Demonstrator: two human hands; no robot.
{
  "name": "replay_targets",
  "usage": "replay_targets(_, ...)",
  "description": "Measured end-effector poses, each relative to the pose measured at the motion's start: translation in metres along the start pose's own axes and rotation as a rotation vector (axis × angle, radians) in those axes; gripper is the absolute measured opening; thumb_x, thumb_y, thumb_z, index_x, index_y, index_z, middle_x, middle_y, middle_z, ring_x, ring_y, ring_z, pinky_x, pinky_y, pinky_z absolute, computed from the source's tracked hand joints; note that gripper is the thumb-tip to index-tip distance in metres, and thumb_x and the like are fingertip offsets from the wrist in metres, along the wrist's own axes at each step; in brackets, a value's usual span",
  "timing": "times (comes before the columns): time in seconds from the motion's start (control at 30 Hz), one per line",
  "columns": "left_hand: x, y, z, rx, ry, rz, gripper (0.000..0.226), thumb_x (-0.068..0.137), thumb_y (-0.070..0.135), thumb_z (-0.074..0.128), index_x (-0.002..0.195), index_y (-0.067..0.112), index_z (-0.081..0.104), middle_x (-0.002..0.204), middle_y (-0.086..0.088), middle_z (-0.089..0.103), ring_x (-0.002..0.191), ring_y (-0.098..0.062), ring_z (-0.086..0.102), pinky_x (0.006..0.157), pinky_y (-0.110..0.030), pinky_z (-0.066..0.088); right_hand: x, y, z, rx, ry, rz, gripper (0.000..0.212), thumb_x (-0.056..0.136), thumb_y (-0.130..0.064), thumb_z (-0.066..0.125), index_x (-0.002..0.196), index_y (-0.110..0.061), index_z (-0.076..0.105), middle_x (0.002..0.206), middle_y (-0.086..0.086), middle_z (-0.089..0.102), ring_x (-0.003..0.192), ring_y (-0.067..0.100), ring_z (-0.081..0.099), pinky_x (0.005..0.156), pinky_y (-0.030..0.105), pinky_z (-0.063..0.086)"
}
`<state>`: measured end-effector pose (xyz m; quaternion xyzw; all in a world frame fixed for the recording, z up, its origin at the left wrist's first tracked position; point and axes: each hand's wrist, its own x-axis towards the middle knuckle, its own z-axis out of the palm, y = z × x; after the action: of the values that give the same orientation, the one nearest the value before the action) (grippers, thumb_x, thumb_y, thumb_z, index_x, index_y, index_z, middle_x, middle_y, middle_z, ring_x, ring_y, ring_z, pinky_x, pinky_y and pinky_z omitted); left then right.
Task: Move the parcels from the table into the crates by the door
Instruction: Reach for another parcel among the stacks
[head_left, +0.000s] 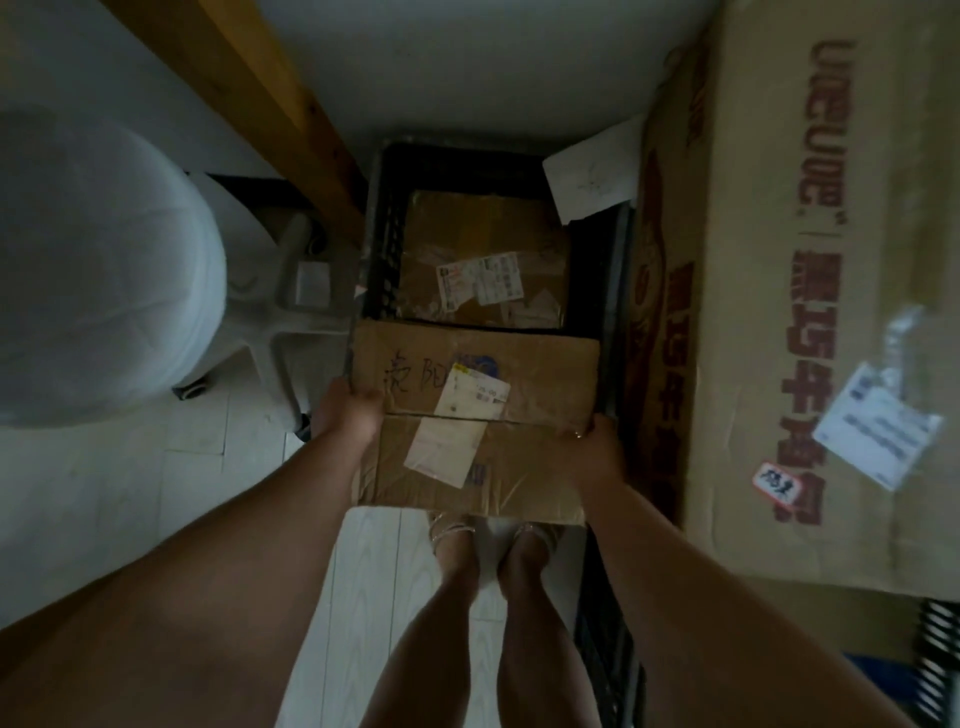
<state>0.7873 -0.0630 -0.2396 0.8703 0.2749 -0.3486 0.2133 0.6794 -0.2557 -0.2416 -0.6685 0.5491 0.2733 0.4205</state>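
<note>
I hold a flat brown cardboard parcel (524, 374) with white labels and black handwriting, level in front of me. My left hand (345, 418) grips its left edge and my right hand (597, 447) grips its right edge. The parcel's far end hangs over the near rim of a black plastic crate (382, 249) on the floor. Inside the crate lies another brown parcel (467, 239) with white shipping labels.
A very large printed cardboard box (810, 291) stands close on the right. A white sheet (592, 176) leans at the crate's far right corner. A wooden beam (270, 104) runs diagonally on the left, beside a white office chair (104, 270). My feet stand on pale floor tiles.
</note>
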Motion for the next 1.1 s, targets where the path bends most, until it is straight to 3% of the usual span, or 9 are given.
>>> replay_targets(0.17,-0.059,0.028,-0.042,-0.213,-0.024,0.04,0.055,0.094,0.041,0.054,0.142,0.017,0.041,0.137,-0.012,0.052,0.12,-0.033,0.054,0.1,-0.045,0.046,-0.058,-0.027,-0.038,0.1,-0.004,-0.096,0.034,0.096,-0.02,0.048,0.13,-0.011,0.052,0.122,0.009,0.059,0.102,0.022,0.056,0.083,0.028,0.043)
replay_targets(0.37,-0.175,0.068,-0.111,-0.369,-0.138,0.3,0.052,0.096,0.033,0.054,0.142,0.014,0.042,0.143,-0.008,0.047,0.129,-0.028,0.046,0.107,-0.042,0.038,-0.176,-0.074,-0.118,0.342,0.081,-0.321,0.037,0.098,-0.026,0.05,0.132,-0.013,0.054,0.127,0.004,0.057,0.117,0.021,0.051,0.088,0.024,0.035)
replay_targets(0.57,-0.28,0.078,-0.187,-0.509,-0.152,0.591,0.049,0.096,0.029,0.056,0.14,0.012,0.045,0.142,-0.005,0.049,0.129,-0.021,0.046,0.104,-0.031,0.035,-0.281,-0.086,-0.175,0.485,0.224,-0.457,0.023,0.096,-0.023,0.051,0.112,-0.012,0.064,0.105,0.005,0.064,0.101,0.021,0.058,0.09,0.03,0.045)
replay_targets(0.67,-0.321,0.064,-0.217,-0.558,-0.099,0.697,0.047,0.095,0.028,0.057,0.138,0.01,0.048,0.14,-0.006,0.052,0.128,-0.021,0.048,0.102,-0.029,0.035,-0.322,-0.074,-0.184,0.548,0.254,-0.548,0.021,0.095,-0.017,0.052,0.101,-0.001,0.065,0.093,0.012,0.063,0.092,0.025,0.059,0.078,0.028,0.04)
replay_targets(0.7,-0.334,0.055,-0.226,-0.569,-0.079,0.723,0.048,0.095,0.028,0.057,0.138,0.01,0.048,0.139,-0.006,0.052,0.127,-0.021,0.049,0.1,-0.027,0.036,-0.337,-0.069,-0.184,0.544,0.242,-0.58,0.024,0.095,-0.017,0.052,0.101,0.003,0.064,0.091,0.014,0.063,0.116,0.038,0.052,0.075,0.027,0.038)
replay_targets(0.73,-0.346,0.045,-0.234,-0.579,-0.06,0.744,0.048,0.095,0.028,0.057,0.138,0.01,0.048,0.139,-0.005,0.052,0.126,-0.02,0.049,0.097,-0.026,0.035,-0.352,-0.064,-0.184,0.537,0.218,-0.619,0.024,0.095,-0.018,0.051,0.103,0.002,0.064,0.093,0.01,0.061,0.092,0.008,0.036,0.075,0.025,0.036)
replay_targets(0.77,-0.358,0.034,-0.241,-0.589,-0.042,0.761,0.048,0.095,0.029,0.057,0.139,0.01,0.047,0.139,-0.005,0.052,0.126,-0.02,0.049,0.095,-0.024,0.035,-0.368,-0.059,-0.184,0.515,0.198,-0.65,0.023,0.096,-0.019,0.051,0.108,-0.005,0.065,0.101,0.004,0.06,0.097,0.019,0.054,0.078,0.024,0.036)
replay_targets(0.83,-0.38,0.01,-0.254,-0.623,-0.005,0.787,0.048,0.095,0.028,0.057,0.139,0.011,0.047,0.138,-0.004,0.052,0.126,-0.019,0.048,0.092,-0.022,0.034,-0.397,-0.05,-0.186,0.506,0.193,-0.706,0.025,0.096,-0.023,0.051,0.117,-0.014,0.063,0.113,-0.001,0.06,0.105,0.016,0.054,0.084,0.025,0.038)
replay_targets(1.1,-0.443,-0.075,-0.306,-0.698,0.104,0.835,0.046,0.095,0.027,0.057,0.138,0.01,0.049,0.134,-0.004,0.054,0.122,-0.019,0.05,0.094,-0.023,0.037,-0.487,-0.019,-0.181,0.567,0.16,-0.822,0.014,0.094,-0.027,0.054,0.082,-0.026,0.061,0.103,0.001,0.067,0.103,0.021,0.062,0.097,0.04,0.046)
